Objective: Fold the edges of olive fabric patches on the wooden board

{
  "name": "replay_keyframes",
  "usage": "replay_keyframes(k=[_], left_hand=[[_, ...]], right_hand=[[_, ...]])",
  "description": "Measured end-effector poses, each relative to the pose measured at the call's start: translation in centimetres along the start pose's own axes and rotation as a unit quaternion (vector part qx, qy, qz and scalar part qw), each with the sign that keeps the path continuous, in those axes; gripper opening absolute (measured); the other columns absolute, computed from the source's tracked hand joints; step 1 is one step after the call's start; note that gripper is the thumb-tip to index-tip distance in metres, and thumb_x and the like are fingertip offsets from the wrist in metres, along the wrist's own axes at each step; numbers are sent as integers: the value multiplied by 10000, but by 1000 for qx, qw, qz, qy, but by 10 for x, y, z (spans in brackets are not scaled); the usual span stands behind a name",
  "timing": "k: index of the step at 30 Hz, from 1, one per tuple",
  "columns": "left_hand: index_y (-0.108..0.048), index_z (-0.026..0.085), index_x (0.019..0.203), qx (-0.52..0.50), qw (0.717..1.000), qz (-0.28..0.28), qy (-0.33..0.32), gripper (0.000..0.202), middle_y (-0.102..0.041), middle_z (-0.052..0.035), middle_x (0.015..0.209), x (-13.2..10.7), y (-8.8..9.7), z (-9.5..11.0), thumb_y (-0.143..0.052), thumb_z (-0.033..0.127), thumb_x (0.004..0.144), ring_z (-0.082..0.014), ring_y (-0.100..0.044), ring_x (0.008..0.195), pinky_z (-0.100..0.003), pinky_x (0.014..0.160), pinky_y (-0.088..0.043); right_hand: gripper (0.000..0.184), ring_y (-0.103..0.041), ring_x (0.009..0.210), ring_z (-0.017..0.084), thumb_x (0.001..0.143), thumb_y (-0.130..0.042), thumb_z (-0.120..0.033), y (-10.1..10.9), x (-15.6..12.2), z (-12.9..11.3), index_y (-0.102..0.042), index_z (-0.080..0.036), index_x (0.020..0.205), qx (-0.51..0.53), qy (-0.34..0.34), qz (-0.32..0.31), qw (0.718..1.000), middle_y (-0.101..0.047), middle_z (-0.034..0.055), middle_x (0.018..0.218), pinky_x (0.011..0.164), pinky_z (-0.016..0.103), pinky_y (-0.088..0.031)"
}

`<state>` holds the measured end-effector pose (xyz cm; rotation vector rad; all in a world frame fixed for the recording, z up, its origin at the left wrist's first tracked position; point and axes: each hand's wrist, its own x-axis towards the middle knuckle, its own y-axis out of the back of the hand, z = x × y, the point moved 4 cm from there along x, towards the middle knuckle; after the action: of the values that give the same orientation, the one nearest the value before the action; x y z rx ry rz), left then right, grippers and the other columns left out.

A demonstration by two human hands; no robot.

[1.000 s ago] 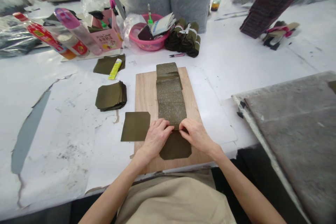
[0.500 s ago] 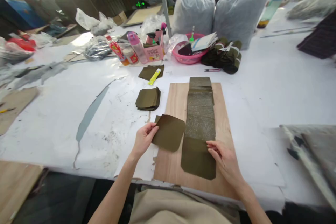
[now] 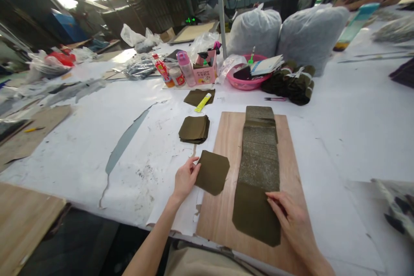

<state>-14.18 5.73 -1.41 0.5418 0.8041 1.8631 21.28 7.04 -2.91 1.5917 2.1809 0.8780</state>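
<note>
text: none legible | pink box (image 3: 204, 75): print blurred | red bottle (image 3: 163, 71): label too small

We see a desk (image 3: 339, 108) covered in torn white paper. Near us on it lies a wooden board (image 3: 226, 138). Just left of the board sits a stack of olive pieces (image 3: 194, 129). Farther off are a pink basin (image 3: 247, 83), rolled bundles (image 3: 293, 84) and two grey bags (image 3: 310, 30).
</note>
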Motion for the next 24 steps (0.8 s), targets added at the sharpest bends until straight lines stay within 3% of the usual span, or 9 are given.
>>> replay_keyframes(k=[5, 11, 16, 20, 24], left_hand=[[-616, 194, 1105, -21, 1000, 12, -5, 302, -542, 47, 623, -1, 1, 1, -483, 386, 913, -123, -501, 570, -225, 608, -372], [-628, 204, 1135, -119, 992, 27, -38, 299, -517, 45, 662, -8, 9, 15, -514, 371, 915, -102, -460, 587, -201, 591, -365], [-613, 181, 1149, -197, 978, 67, -20, 325, -548, 31, 682, -11, 8, 20, -517, 390, 919, -109, -498, 615, -196, 595, -386], [-622, 194, 1146, -43, 995, 88, -6, 298, -602, 21, 676, -11, 1, 13, -489, 345, 926, -123, -547, 605, -216, 611, -394], [-625, 202, 1156, 111, 990, 86, -23, 284, -685, -29, 810, -13, -3, 8, -469, 281, 932, -161, -630, 710, -248, 663, -417]], right_hand=[[197, -651, 944, 183, 954, -489, -387, 0, 1, 0, -621, -269, 1042, -5, 4, 2, 1000, -673, 9, 1034, 839, 318, -524], [198, -648, 946, 180, 956, -487, -389, 0, 0, -1, -622, -266, 1033, 1, 4, 3, 1000, -671, 9, 1029, 837, 312, -521], [198, -639, 958, 185, 959, -485, -382, -1, 1, 1, -613, -260, 1048, 4, 1, -4, 1000, -663, 18, 1044, 855, 324, -513], [194, -635, 961, 182, 959, -486, -380, -1, 0, 0, -612, -263, 1049, 5, -4, -2, 1000, -661, 14, 1046, 857, 322, -510], [187, -637, 951, 186, 958, -487, -373, 1, 0, -4, -621, -263, 1030, 8, -1, -2, 1000, -661, 18, 1041, 850, 329, -515]])
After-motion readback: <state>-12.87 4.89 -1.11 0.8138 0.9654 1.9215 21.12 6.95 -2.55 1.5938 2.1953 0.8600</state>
